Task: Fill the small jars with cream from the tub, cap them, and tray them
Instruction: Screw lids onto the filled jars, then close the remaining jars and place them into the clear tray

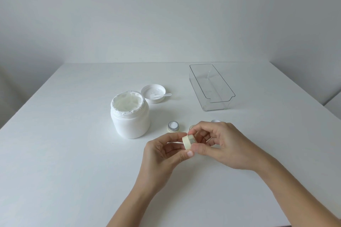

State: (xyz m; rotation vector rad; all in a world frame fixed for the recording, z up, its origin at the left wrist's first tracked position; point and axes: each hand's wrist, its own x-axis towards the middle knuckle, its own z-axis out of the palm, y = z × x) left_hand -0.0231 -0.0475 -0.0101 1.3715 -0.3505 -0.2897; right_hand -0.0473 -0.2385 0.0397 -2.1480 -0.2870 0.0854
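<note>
Your left hand point(162, 155) is pinching a small cream-coloured jar point(188, 141) between thumb and fingertips, lifted above the white table point(73, 153) near its front middle, while your right hand point(223, 145) is closing its thumb and forefinger around the jar's other end. You are holding the jar on its side, so its short axis is running roughly left to right; the pale cap end is facing your left hand and a silvery band is showing toward your right. Whether your right fingers are gripping a cap or the jar body cannot be told, since they are covering that end. No label or writing is readable on it. Just beyond your hands, a second small jar point(173, 126) is standing upright and open, showing white cream inside a grey rim. Another small round piece point(215, 121) is peeking out behind your right hand, mostly hidden. Left of the open jar, the big white tub point(130, 116) is standing upright with its mouth open and cream reaching the rim; its side is showing no print. Behind it, the tub lid point(153, 93) is lying upturned with a small white spatula point(162, 95) resting across it. Farther right, the clear plastic tray point(212, 86) is sitting with its long axis running away from you.
</note>
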